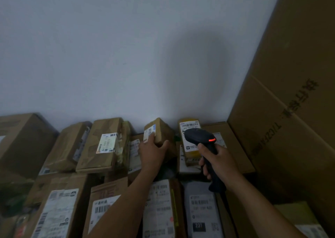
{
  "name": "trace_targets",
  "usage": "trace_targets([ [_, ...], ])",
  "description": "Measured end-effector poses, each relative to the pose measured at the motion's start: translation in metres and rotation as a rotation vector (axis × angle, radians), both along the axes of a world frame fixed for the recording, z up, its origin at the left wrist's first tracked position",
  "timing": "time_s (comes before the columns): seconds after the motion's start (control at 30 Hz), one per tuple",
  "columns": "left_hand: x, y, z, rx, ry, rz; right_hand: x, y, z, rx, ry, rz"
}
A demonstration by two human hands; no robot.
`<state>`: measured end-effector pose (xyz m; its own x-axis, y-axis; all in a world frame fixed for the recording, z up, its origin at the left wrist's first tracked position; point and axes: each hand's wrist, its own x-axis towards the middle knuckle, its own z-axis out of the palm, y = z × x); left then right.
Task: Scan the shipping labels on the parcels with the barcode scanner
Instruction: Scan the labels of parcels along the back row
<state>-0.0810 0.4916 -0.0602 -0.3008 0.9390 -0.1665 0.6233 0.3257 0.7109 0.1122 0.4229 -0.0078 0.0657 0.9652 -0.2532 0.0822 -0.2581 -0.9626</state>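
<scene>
Nearest parcels (159, 210) lie label-up, exposed for reading. The right hand (217, 160) wraps its fingers round the barcode scanner (200, 138) handle, head aimed forward. Beyond, the left hand (154, 153) grips 1 small box (161, 131) by the wall (126, 56), tilting its label (149, 133) upward, apparently to expose it.

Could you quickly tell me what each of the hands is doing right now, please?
Left hand: grips the small cardboard parcel by the wall.
Right hand: holds the barcode scanner by its handle.
</scene>
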Motion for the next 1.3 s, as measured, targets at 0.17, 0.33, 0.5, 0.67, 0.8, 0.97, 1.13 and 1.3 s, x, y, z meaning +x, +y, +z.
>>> trace_targets([
  [0.17, 0.015, -0.012, -0.004, 0.081, 0.221, -0.128, 0.003, 0.003, 0.0, -0.002, 0.006, -0.021],
  [0.33, 0.013, -0.014, -0.013, -0.25, 0.243, -0.354, 0.003, 0.002, -0.004, -0.004, 0.004, -0.015],
  [0.5, -0.006, -0.013, -0.004, -0.055, 0.383, -0.328, -0.007, 0.002, 0.01, 0.006, 0.012, 0.008],
  [0.67, -0.047, -0.027, 0.032, 0.218, 0.442, -0.214, -0.038, -0.005, 0.038, 0.024, 0.012, 0.058],
  [0.8, -0.097, -0.047, 0.05, 0.3, 0.553, 0.02, -0.068, -0.011, 0.062, 0.059, -0.045, 0.135],
  [0.97, -0.136, -0.059, 0.053, -0.04, 0.538, 0.101, -0.106, -0.01, 0.083, 0.099, -0.092, 0.205],
  [1.13, -0.141, -0.058, 0.052, -0.167, 0.415, 0.122, -0.127, -0.006, 0.082, 0.06, -0.128, 0.235],
  [1.3, -0.145, -0.065, 0.064, -0.041, 0.288, 0.181, -0.128, -0.006, 0.079, 0.042, -0.136, 0.223],
])
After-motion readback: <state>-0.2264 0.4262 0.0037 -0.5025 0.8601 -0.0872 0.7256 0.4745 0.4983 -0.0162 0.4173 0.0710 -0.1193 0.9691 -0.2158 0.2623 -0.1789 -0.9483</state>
